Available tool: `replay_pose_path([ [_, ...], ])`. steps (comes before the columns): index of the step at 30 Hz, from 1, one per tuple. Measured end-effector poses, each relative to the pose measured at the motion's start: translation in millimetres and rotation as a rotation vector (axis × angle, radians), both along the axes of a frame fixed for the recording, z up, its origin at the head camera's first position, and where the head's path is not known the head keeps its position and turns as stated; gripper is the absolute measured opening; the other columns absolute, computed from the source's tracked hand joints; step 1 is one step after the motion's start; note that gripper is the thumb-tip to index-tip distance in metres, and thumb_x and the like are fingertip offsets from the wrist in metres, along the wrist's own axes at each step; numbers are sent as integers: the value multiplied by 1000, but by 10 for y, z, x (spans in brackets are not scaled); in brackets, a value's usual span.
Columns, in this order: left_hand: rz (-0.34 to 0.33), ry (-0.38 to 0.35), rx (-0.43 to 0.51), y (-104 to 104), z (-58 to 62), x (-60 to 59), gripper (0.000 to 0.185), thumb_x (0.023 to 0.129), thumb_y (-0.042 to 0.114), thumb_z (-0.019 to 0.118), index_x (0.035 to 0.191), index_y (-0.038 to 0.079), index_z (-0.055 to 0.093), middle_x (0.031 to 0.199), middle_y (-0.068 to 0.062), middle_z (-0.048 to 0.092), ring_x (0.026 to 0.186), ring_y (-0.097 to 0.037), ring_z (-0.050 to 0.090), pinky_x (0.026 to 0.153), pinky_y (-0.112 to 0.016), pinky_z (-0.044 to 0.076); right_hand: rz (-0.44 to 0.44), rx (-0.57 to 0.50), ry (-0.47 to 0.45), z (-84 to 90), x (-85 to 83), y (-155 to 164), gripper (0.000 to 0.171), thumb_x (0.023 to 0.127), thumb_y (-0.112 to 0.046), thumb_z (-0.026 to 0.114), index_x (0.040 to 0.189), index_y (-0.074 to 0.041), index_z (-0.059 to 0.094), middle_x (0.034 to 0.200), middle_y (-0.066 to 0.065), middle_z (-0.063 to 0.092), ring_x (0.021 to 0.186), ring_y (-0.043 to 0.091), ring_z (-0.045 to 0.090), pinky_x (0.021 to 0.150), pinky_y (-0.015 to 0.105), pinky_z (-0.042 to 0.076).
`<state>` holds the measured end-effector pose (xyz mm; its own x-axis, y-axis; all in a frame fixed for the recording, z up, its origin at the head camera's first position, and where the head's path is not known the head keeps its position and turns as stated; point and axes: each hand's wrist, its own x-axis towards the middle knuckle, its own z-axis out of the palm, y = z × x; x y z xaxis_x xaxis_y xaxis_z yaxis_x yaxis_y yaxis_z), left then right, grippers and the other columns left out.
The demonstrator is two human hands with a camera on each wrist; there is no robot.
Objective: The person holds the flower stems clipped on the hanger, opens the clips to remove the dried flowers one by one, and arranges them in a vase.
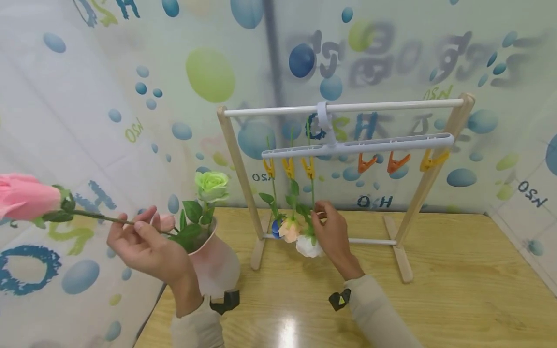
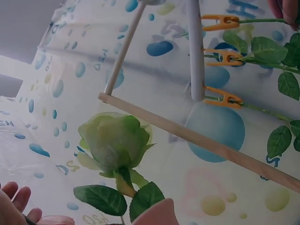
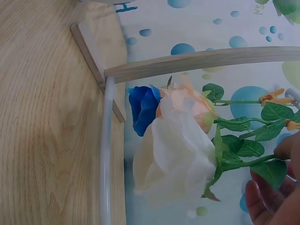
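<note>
My left hand (image 1: 152, 249) pinches the stem of a pink rose (image 1: 28, 197), held sideways left of the vase with its bloom pointing left. At the rack, my right hand (image 1: 332, 229) has thumb and fingers about the stem of a white rose (image 3: 173, 154), just above its bloom. This rose hangs head down from a yellow clip (image 1: 308, 167). Beside it a peach rose (image 1: 289, 229) and a blue rose (image 3: 143, 108) hang the same way from yellow clips. The hanger (image 1: 357, 146) carries all three.
A pinkish vase (image 1: 217, 266) with a green rose (image 1: 212, 186) stands left of the wooden rack (image 1: 239, 159). Another pink bloom (image 1: 167, 222) shows partly behind my left hand. Orange clips (image 1: 397, 163) and a yellow clip (image 1: 432, 160) hang unused at the hanger's right.
</note>
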<state>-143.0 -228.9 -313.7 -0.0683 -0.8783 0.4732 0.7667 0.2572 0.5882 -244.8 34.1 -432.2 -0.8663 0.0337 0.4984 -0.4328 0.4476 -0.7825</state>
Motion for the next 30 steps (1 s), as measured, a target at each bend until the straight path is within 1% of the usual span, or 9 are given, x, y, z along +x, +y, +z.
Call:
replay_pose_path([
  [3, -17, -14, 12, -17, -48, -4, 14, 99, 0, 50, 113, 0, 55, 89, -16, 62, 91, -34, 64, 87, -36, 53, -2, -6, -1, -1, 4, 36, 26, 97, -12, 63, 120, -1, 64, 106, 12, 70, 88, 24, 70, 70, 40, 57],
  [6, -23, -32, 18, -38, -96, -13, 11, 98, -2, 52, 107, 1, 56, 89, -16, 63, 87, -30, 63, 82, -33, 53, -8, -6, 2, 3, 15, 66, 24, 96, -11, 62, 118, -1, 65, 107, 13, 70, 88, 26, 70, 70, 41, 58],
  [9, 7, -127, 5, -56, -154, -24, 7, 97, 0, 54, 103, 1, 58, 87, -11, 64, 79, -23, 63, 75, -27, 53, -15, 0, 13, 3, 23, 92, 23, 96, -10, 62, 117, 0, 65, 106, 14, 71, 88, 26, 70, 70, 41, 58],
  [10, 42, -190, -33, -61, -181, -27, 7, 96, 0, 55, 102, 0, 59, 86, -8, 65, 78, -20, 64, 74, -25, 53, -17, 3, 19, 1, 23, 100, 23, 95, -9, 62, 116, 0, 65, 106, 15, 71, 87, 27, 70, 70, 41, 59],
  [14, 197, -395, -186, -61, -274, -33, 13, 94, 3, 58, 95, -9, 65, 81, 9, 63, 83, -8, 62, 87, -22, 46, -24, 11, 38, -2, 19, 123, 23, 95, -7, 62, 116, 2, 66, 106, 16, 71, 87, 28, 70, 70, 41, 59],
  [16, 267, -440, -252, -63, -308, -29, 16, 93, 2, 59, 93, -12, 66, 85, 15, 60, 91, -4, 58, 91, -24, 41, -28, 20, 52, -4, 21, 132, 23, 94, -6, 62, 115, 2, 66, 105, 16, 71, 86, 29, 70, 69, 42, 59],
  [19, 331, -485, -285, -69, -348, -12, 16, 91, 3, 60, 86, -11, 67, 96, 19, 54, 101, -2, 51, 94, -26, 38, -34, 31, 68, -6, 28, 139, 22, 94, -6, 62, 114, 1, 67, 104, 15, 71, 86, 29, 70, 69, 44, 58],
  [24, 372, -540, -311, -89, -444, 15, 19, 89, 3, 64, 76, -10, 60, 114, 13, 49, 119, -9, 45, 106, -30, 30, -38, 36, 97, -5, 42, 153, 20, 94, -6, 62, 112, 1, 68, 102, 15, 71, 86, 30, 69, 73, 45, 57],
  [30, 465, -639, -401, -94, -520, 64, 22, 89, 9, 64, 79, -10, 66, 122, -20, 56, 121, -29, 45, 105, -42, 27, -48, 48, 100, -17, 37, 177, 20, 94, -6, 61, 112, 0, 69, 101, 14, 71, 88, 30, 69, 75, 45, 57],
])
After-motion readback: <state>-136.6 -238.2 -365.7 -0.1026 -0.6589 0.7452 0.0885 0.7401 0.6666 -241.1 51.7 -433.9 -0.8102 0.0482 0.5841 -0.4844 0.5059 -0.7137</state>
